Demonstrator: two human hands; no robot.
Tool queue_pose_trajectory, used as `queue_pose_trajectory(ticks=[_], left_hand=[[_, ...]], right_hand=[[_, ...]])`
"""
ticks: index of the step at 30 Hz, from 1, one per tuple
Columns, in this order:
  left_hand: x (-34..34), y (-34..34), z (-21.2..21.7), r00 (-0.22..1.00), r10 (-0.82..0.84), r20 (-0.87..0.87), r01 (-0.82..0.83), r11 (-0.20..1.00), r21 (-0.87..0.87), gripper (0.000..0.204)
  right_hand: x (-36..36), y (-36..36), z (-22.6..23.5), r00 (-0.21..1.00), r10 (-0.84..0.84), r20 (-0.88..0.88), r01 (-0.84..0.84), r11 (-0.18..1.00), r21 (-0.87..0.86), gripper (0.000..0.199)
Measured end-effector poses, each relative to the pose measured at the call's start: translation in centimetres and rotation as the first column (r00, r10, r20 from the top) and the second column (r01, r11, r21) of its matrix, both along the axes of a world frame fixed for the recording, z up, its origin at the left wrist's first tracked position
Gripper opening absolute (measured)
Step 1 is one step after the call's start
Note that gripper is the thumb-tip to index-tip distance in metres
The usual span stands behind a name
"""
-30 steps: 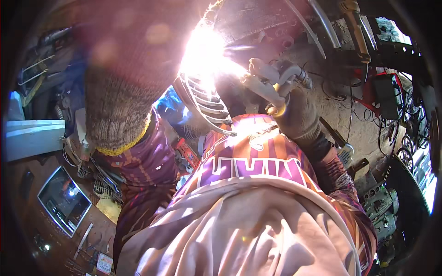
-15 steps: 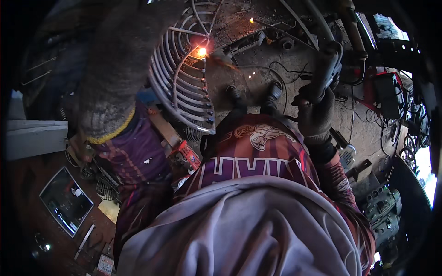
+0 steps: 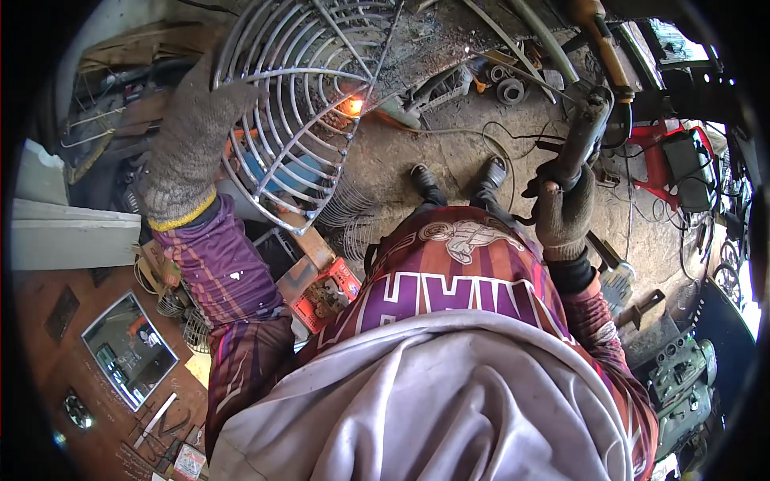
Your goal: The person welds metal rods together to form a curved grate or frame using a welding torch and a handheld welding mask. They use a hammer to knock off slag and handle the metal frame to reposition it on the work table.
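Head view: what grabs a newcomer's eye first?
The round wire grille, upper left, with an orange glowing spot on its right side. The gloved left hand grips the grille's left rim. At upper right, the gloved right hand holds a dark welding holder upright, away from the grille, above the cluttered concrete floor.

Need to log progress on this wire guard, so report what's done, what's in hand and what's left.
Done: the round wire guard has its rings and spokes joined into a dome, and one joint glows orange, freshly welded. In hand: the gloved left hand holds the guard's rim up; the gloved right hand grips the welding holder, lifted clear of it. Left: which joints remain unwelded cannot be told.
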State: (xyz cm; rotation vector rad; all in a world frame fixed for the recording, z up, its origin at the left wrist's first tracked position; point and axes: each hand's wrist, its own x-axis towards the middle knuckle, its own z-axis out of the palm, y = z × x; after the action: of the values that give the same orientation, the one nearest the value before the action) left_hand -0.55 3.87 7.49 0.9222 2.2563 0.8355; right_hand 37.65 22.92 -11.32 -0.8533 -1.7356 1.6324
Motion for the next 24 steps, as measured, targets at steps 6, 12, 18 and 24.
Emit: queue_pose_trajectory(ticks=[6,12,18,24], left_hand=[[2.1,-1.7,-0.7,0.973,0.16,0.168,-0.19,0.965,0.182,0.049],[1.8,-2.5,-1.7,0.958,0.184,0.219,-0.236,0.941,0.242,0.046],[-0.2,-2.4,-2.9,0.968,-0.109,-0.227,0.129,0.989,0.075,0.043],[-1.8,0.4,-3.2,0.999,-0.02,-0.036,0.026,0.986,0.167,0.042]], right_hand=[[0.0,0.4,0.5,0.997,-0.035,-0.065,0.032,0.999,-0.044,0.053],[-0.6,0.1,1.2,0.995,-0.056,-0.082,0.051,0.997,-0.064,0.053],[-1.0,0.5,1.1,0.995,-0.031,-0.099,0.029,0.999,-0.027,0.055],[-1.0,0.5,1.3,0.998,0.012,-0.066,-0.011,1.0,0.004,0.045]])
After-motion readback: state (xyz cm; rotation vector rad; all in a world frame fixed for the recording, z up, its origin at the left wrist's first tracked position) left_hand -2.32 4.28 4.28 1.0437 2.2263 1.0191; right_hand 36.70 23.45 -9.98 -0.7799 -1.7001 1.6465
